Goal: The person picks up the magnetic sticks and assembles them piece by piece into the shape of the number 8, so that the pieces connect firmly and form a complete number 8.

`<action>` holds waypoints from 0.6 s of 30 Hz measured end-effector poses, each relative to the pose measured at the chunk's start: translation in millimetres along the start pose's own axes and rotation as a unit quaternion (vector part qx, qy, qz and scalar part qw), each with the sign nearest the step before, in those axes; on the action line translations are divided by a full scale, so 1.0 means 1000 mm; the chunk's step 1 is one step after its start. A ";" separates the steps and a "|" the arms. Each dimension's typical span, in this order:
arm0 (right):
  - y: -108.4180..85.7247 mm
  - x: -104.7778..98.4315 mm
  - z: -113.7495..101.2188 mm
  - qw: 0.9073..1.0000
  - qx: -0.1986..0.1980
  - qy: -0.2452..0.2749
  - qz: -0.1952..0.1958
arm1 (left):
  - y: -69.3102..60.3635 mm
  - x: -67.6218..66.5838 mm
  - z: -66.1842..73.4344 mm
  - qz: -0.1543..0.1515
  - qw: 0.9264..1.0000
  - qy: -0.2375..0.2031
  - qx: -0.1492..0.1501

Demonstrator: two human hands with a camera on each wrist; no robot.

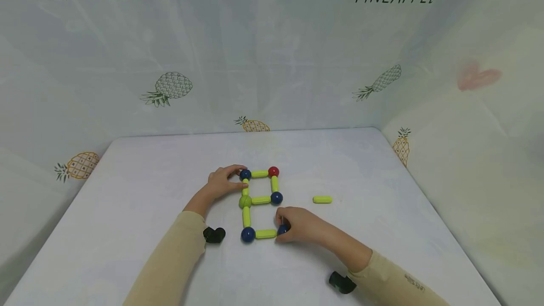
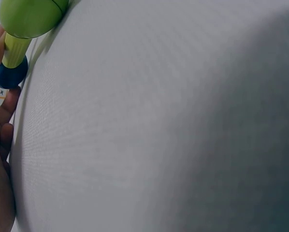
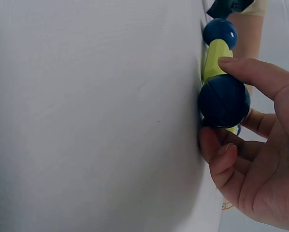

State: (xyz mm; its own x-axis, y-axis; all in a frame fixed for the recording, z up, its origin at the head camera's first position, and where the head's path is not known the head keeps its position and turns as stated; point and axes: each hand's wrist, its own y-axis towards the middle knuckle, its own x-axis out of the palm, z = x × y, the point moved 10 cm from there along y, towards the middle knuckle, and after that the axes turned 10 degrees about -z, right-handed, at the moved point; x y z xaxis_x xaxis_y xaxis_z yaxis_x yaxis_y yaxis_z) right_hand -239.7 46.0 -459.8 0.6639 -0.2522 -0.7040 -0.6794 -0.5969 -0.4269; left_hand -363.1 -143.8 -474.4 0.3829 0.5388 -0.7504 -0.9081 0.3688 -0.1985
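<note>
Flat on the table lies a frame of yellow-green rods joined by balls. Its top corners are a blue ball (image 1: 245,174) and a red ball (image 1: 274,172); halfway down come a green ball (image 1: 245,201) and another blue ball (image 1: 276,198). My left hand (image 1: 222,182) holds the top-left blue ball, index finger behind it and thumb by the rod below. My right hand (image 1: 303,225) grips the bottom-right blue ball (image 3: 224,101) between thumb and fingers, at the end of the bottom rod (image 1: 266,234). A third corner, bottom left, is a blue ball (image 1: 248,234).
One loose yellow-green rod (image 1: 322,199) lies right of the frame. The white table (image 1: 170,155) meets a pineapple-print cloth (image 1: 272,60) at its back and sides. Dark wrist devices (image 1: 342,282) sit at both sleeves.
</note>
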 end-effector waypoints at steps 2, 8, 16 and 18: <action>0.000 0.000 0.000 1.000 -0.004 0.003 0.004 | 0.000 0.000 0.000 0.000 1.000 0.001 -0.001; 0.000 0.002 -0.002 1.000 -0.020 0.010 0.012 | 0.001 0.001 -0.001 0.000 1.000 0.005 -0.002; 0.003 0.006 -0.003 1.000 -0.016 -0.003 0.017 | 0.000 0.000 0.000 0.000 1.000 0.003 0.000; 0.003 0.007 -0.003 1.000 -0.016 -0.012 0.021 | 0.001 0.000 -0.001 0.001 1.000 0.004 0.001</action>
State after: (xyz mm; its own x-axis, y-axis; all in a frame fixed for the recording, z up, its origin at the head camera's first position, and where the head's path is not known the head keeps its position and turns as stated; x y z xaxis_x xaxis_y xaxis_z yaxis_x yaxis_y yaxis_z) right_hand -236.0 40.0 -464.6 0.6270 -0.2592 -0.7346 -0.6958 -0.6105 -0.3784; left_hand -364.1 -143.9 -475.2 0.3802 0.5334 -0.7556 -0.9084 0.3692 -0.1965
